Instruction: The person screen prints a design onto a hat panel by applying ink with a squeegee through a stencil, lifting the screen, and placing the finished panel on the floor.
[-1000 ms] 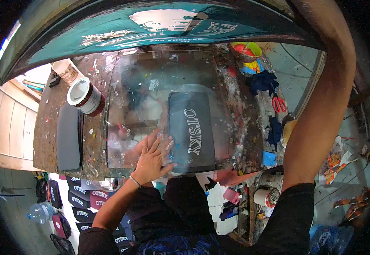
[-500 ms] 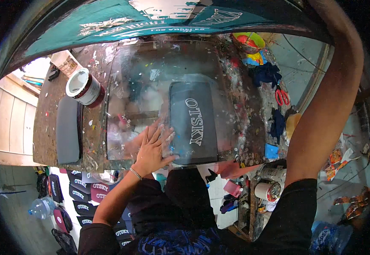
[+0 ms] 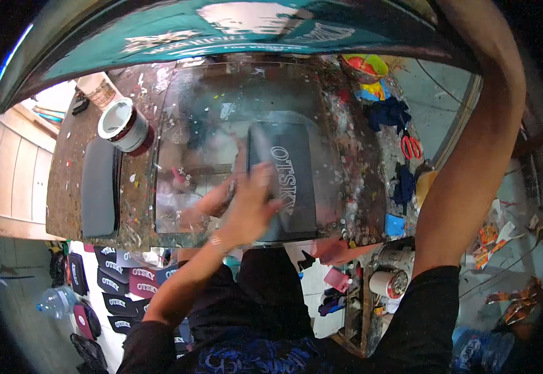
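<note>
A flat dark panel (image 3: 293, 181) with white outlined lettering lies on the glass plate (image 3: 215, 93) set in the worktable. My left hand (image 3: 249, 209) is over the panel's left edge, smeared by motion, so its fingers cannot be read. A pale blurred streak shows along that edge above the fingers. My right forearm (image 3: 471, 156) stretches up along the right side to the raised frame; the hand itself lies outside the picture. Across the top hangs the printing screen (image 3: 234, 31), with teal mesh and pale designs, tilted up above the table.
A stack of dark panels (image 3: 100, 187) and an open paint tub (image 3: 125, 124) sit on the table's left. Red-handled scissors (image 3: 411, 147), dark rags (image 3: 388, 112) and a bowl (image 3: 365, 67) line the right side. Below left lie several lettered pieces (image 3: 120, 305) and a plastic bottle (image 3: 58, 303).
My left hand has moved up and right, from the panel's lower left edge onto the panel. The raised screen and my right arm have shifted slightly in view.
</note>
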{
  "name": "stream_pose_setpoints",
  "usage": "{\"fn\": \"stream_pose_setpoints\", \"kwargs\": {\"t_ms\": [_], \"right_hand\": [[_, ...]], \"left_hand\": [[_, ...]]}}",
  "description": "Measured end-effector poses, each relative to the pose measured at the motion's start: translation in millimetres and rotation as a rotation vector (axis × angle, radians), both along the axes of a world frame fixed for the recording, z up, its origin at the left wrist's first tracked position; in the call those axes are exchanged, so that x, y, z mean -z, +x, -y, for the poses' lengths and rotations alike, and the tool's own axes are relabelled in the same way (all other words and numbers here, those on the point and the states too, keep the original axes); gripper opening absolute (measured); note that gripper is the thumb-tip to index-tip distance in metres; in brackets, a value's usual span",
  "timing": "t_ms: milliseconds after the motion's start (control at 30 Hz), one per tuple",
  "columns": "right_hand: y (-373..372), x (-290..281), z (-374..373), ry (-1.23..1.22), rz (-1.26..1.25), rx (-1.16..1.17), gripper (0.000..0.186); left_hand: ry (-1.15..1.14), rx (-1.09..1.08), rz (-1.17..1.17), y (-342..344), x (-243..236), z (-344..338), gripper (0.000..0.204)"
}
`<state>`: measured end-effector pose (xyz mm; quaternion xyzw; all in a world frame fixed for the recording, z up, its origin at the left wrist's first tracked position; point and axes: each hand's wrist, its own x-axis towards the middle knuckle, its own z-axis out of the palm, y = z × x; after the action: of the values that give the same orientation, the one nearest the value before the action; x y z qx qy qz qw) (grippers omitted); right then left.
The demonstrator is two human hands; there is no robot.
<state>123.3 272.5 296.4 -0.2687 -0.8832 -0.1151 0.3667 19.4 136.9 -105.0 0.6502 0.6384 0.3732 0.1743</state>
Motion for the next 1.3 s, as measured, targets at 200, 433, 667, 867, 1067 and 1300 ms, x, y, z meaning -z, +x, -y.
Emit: {"fn": "stream_pose_setpoints", "kwargs": {"t_ms": [200, 433, 667, 867, 1067, 1300], "right_hand": [[-4.8, 11.5, -2.9, -0.064, -0.012, -0.044, 0.06], [29.5, 31.2, -0.6, -0.182, 0.116, -0.285, 0.046], [85.6, 184.0, 72.2, -0.04, 0.081, -0.265, 0.043], [119.6, 290.2, 108.7, -0.445, 0.316, -0.366, 0.045], [83.9, 301.5, 64.4, -0.605, 0.368, -0.358, 0.042], [90.9, 291.7, 57.2, -0.72, 0.34, -0.448, 0.04]], "left_hand": [[0.207, 0.231, -0.255, 125.6, -93.4, -110.4, 0.081], [0.766, -0.131, -0.719, -34.8, -228.4, 55.1, 0.066], [0.019, -0.188, -0.615, -46.8, -218.9, 119.1, 0.06], [-0.148, -0.153, -0.473, -16.1, -81.8, 145.4, 0.049], [-0.186, -0.219, -0.407, -12.9, -63.2, 143.0, 0.048], [-0.18, -0.219, -0.393, -14.6, -66.2, 144.3, 0.046]]}}
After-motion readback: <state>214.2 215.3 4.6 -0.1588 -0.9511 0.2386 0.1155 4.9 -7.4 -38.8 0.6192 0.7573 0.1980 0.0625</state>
